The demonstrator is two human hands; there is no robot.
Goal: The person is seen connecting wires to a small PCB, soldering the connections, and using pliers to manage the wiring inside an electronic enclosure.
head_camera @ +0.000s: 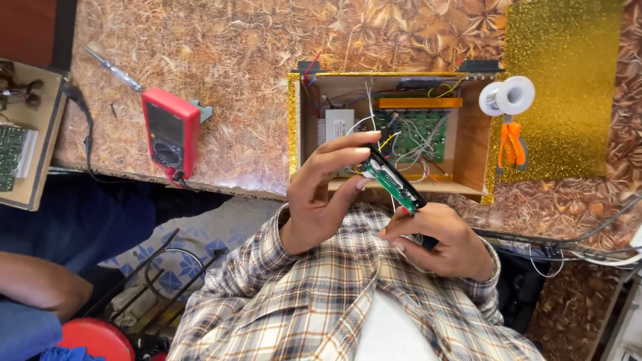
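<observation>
Keep your left hand pinching the upper end of the small green circuit board and your right hand gripping its lower end, steady just before the open wired box, wires slack

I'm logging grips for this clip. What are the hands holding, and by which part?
Both hold one small green circuit board: the left hand pinches its upper end, the right hand its lower end.
</observation>
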